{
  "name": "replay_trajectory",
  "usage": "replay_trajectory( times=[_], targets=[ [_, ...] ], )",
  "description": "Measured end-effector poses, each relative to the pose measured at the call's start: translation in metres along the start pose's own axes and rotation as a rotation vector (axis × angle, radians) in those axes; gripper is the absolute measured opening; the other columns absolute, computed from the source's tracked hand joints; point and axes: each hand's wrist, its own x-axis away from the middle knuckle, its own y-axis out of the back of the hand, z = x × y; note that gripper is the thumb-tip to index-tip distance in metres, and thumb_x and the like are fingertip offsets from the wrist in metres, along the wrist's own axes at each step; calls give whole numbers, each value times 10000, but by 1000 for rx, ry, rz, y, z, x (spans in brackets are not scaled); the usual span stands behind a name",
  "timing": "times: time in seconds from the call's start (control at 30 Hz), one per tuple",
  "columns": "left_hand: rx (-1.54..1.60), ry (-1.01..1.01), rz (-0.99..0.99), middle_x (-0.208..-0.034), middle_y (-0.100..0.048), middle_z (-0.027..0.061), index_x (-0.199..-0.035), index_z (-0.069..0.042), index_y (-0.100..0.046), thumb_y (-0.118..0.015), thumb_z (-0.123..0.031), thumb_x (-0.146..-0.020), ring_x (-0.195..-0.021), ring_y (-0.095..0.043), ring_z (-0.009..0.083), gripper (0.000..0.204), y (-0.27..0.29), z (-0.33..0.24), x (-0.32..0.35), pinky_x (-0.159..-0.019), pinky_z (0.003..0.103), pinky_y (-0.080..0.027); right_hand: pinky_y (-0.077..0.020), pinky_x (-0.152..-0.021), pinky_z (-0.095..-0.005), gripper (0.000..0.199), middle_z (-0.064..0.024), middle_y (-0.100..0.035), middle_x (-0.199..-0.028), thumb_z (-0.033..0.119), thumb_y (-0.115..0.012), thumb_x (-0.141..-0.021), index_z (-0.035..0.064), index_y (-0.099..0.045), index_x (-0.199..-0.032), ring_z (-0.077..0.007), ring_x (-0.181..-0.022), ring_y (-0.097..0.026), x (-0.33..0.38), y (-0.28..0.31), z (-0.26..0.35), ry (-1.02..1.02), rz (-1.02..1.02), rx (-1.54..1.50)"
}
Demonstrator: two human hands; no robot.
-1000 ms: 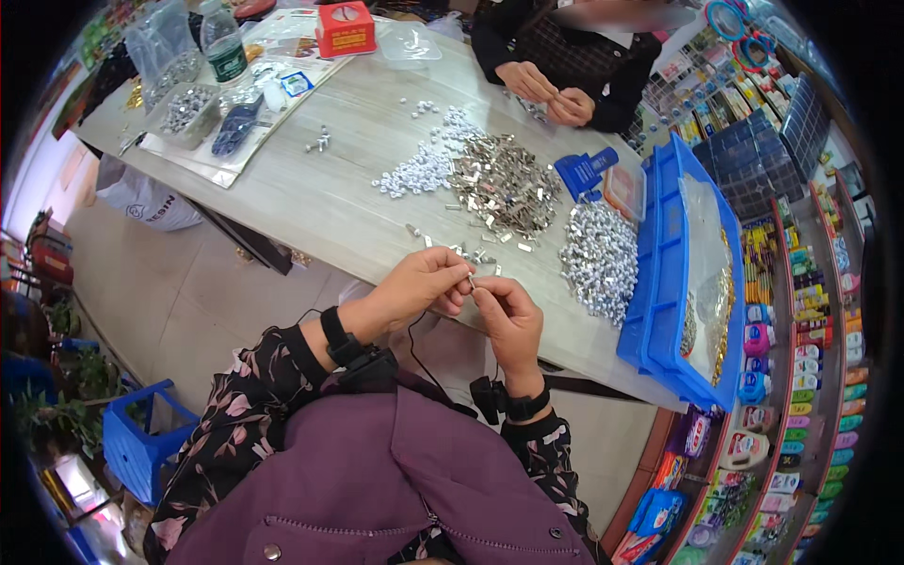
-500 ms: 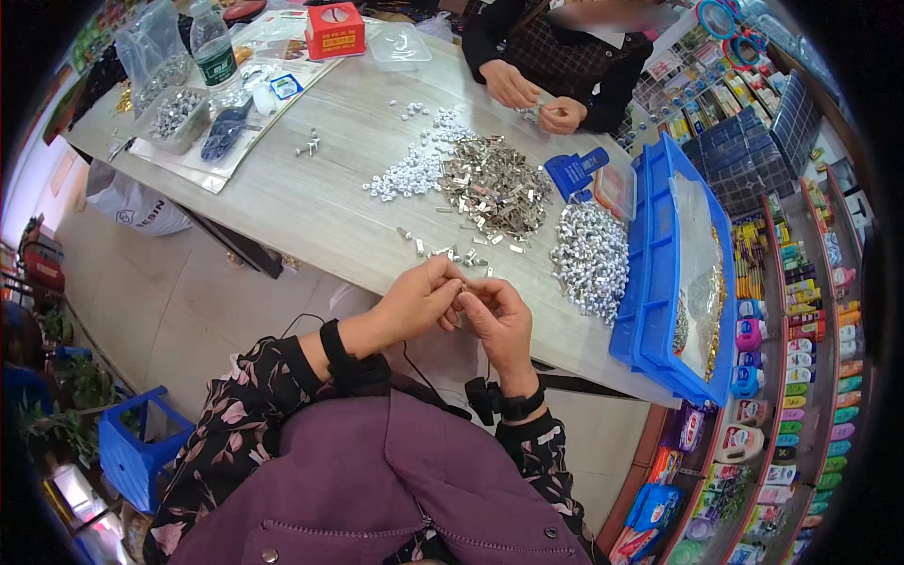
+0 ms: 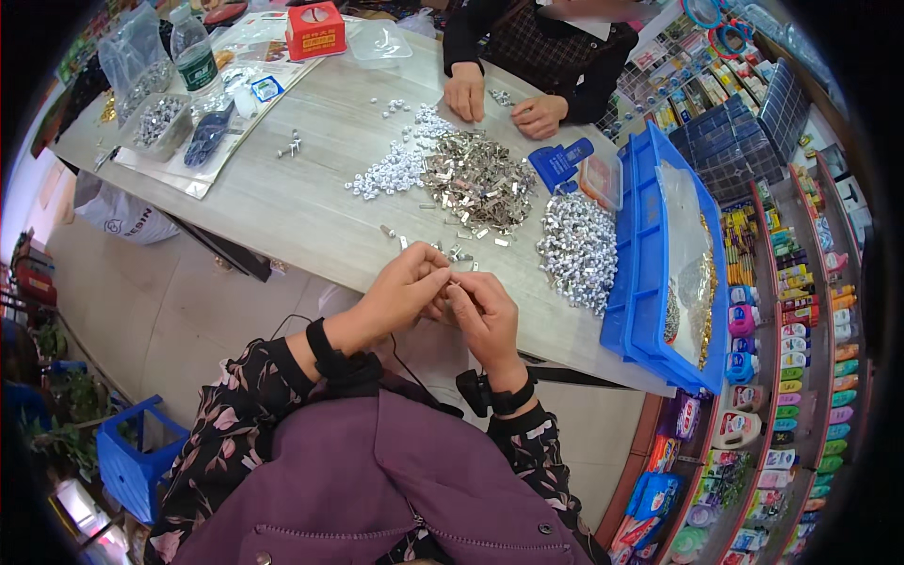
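At the table's near edge, my left hand [image 3: 407,287] and my right hand [image 3: 486,318] meet with fingertips pinched together. What they hold between them is too small and too covered by fingers to make out. Just beyond my fingers lie a few loose small metal pieces [image 3: 460,254]. Further off is a heap of flat silvery metal clips [image 3: 478,184], with a spread of small white ring-like parts [image 3: 388,172] against its left side. To the right stands a pile of white and silver assembled pieces [image 3: 578,250].
Blue trays [image 3: 638,282] holding a plastic bag stand at the table's right end. Opposite, another person's hands [image 3: 540,118] rest on the table [image 3: 311,212]. A blue dustpan-like scoop [image 3: 559,165], red box [image 3: 316,30], water bottle [image 3: 196,56] and parts tub [image 3: 156,127] sit around.
My hands stay pinched together, with small finger shifts. The person opposite has lowered both hands to the table and moved them apart. The whole view has shifted slightly.
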Motion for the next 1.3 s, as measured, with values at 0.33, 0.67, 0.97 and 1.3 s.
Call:
replay_trajectory(
  times=[0.33, 0.67, 0.97, 1.3],
  targets=[
    [-47, 83, -15, -790, -583, 44, -968, -35, -508, -500, -147, -917, -643, -579, 83, 123, 0, 1, -2, -550, 214, -504, -436, -605, -186, 114, -38, -618, -834, 50, -640, -818, 18, -615, -924, -66, -704, -557, 8, -6, -9, -225, -62, -443],
    [-333, -197, -58, -775, -576, 62, -1045, -29, -431, -494, -155, -921, -641, -574, 92, 188, -7, 15, 5, -560, 233, -495, -433, -601, -165, 115, -9, -612, -806, 68, -622, -843, 12, -565, -925, -40, -700, -550, -2, 10, -12, -554, 175, -532],
    [-528, -315, -67, -695, -565, 58, -1011, -30, -413, -518, -142, -907, -598, -562, 102, 185, -7, 19, 6, -538, 232, -461, -441, -597, -179, 96, -7, -607, -783, 79, -615, -848, 18, -563, -900, -52, -696, -552, -6, 9, -15, -513, 245, -528],
    [-1032, -519, -257, -731, -563, 101, -870, -31, -554, -577, -130, -836, -619, -555, 204, 107, 51, -39, -7, -581, 308, -456, -430, -573, -193, 109, -4, -599, -755, 91, -635, -815, 6, -611, -880, -50, -630, -525, -20, 8, -20, -244, 7, -31]
  ],
)
